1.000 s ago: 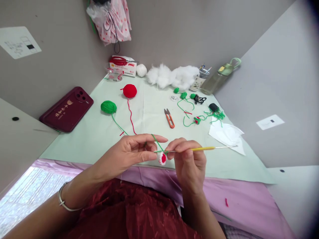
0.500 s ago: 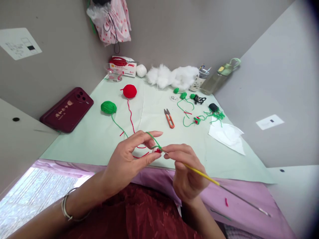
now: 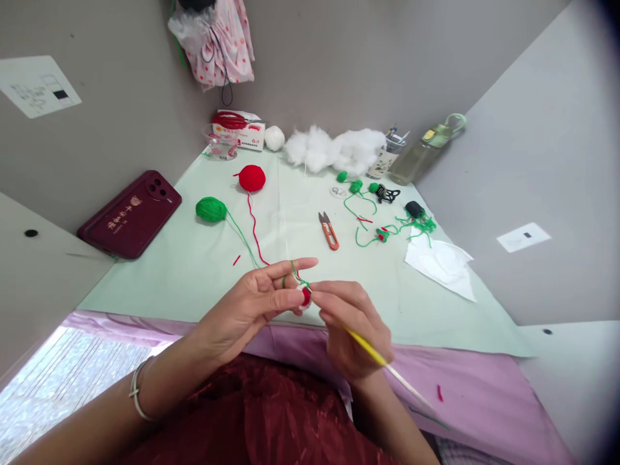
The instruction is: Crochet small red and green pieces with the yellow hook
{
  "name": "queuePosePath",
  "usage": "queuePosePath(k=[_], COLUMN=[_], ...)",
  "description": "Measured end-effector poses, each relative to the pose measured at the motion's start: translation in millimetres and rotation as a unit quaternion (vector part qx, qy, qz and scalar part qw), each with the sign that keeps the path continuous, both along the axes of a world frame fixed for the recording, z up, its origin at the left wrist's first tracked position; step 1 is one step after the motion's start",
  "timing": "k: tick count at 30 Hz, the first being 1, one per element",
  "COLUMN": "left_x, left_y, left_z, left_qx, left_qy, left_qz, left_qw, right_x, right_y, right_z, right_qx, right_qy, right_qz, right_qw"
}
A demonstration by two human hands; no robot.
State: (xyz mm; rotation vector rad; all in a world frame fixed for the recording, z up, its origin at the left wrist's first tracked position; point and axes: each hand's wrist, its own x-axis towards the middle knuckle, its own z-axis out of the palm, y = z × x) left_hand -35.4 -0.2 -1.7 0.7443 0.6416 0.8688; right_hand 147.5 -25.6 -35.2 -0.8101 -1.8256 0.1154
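A small red and white crochet piece (image 3: 305,298) is pinched between the thumb and fingers of my left hand (image 3: 256,298). Green yarn runs over that hand's stretched index finger and down to the piece. My right hand (image 3: 356,329) grips a crochet hook (image 3: 365,349) with a yellow handle, its tip at the piece's upper edge. The hook's far end slants down to the right. From the green yarn ball (image 3: 211,210) and the red yarn ball (image 3: 252,178), strands lead across the table to my left hand.
Orange thread snips (image 3: 329,231) lie beyond my hands. White stuffing (image 3: 334,150) sits along the back wall. To the right are green crocheted bits (image 3: 356,186), a black hair clip (image 3: 387,193), white paper (image 3: 440,261) and a bottle (image 3: 426,152). A dark red phone (image 3: 130,214) leans at left.
My left hand has turned, its thumb now across the piece's front. My right hand has shifted slightly left, and the hook tilts more steeply. The green strand lies differently on the table.
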Motion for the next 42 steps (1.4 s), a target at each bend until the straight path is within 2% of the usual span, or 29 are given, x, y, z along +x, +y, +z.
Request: queuePosePath(k=[4,8,9,11,13,17,20,22,25,27,29,33,39,42], left_x=[-3.9,-0.6,0.8,3.3,5.2,8.8,12.1,12.5,9.4,7.0,6.4,8.6,8.3,9.4], left_y=[3.4,1.5,0.7,-0.5,-0.8,-0.3,-0.4,0.3,3.2,4.9,4.8,0.8,-1.1,-2.0], left_z=[-1.0,1.8,2.5,3.3,2.9,-0.9,-4.2,-4.9,-2.9,-0.5,1.2,0.1,-2.4,-1.0], left_qx=[-0.003,0.062,0.078,0.099,0.105,0.098,0.057,-0.001,-0.062,-0.06,-0.033,0.019,0.041,0.044], left_qy=[0.02,0.044,0.045,0.044,0.047,0.039,0.0,-0.018,-0.031,-0.035,-0.024,0.014,0.038,0.05], left_qz=[0.021,0.08,0.081,0.067,0.061,0.086,0.091,0.062,0.029,0.042,0.051,0.043,0.042,0.028], left_qw=[1.0,0.994,0.993,0.992,0.992,0.991,0.994,0.998,0.997,0.997,0.998,0.999,0.998,0.997], right_x=[2.0,1.0,0.2,-1.8,-4.4,-9.9,-11.6,-10.6,-7.1,-5.7,-6.3,-10.4,-8.1,-5.0], right_y=[1.9,3.8,4.4,5.3,5.6,3.7,2.2,2.8,6.7,9.9,12.2,12.1,10.2,14.2], right_z=[13.5,18.0,18.0,18.1,18.4,14.6,7.4,5.1,9.3,14.1,16.7,11.8,8.7,11.8], right_qx=[-0.057,-0.146,-0.157,-0.157,-0.141,-0.098,-0.012,0.02,-0.039,-0.105,-0.158,-0.218,-0.226,-0.241], right_qy=[0.154,0.29,0.293,0.254,0.206,0.159,0.049,0.024,0.142,0.253,0.321,0.319,0.285,0.281], right_qz=[0.035,0.081,0.092,0.091,0.069,0.014,-0.05,-0.068,-0.038,0.007,0.062,0.107,0.11,0.147], right_qw=[0.986,0.942,0.939,0.95,0.966,0.982,0.997,0.997,0.988,0.962,0.932,0.916,0.925,0.917])
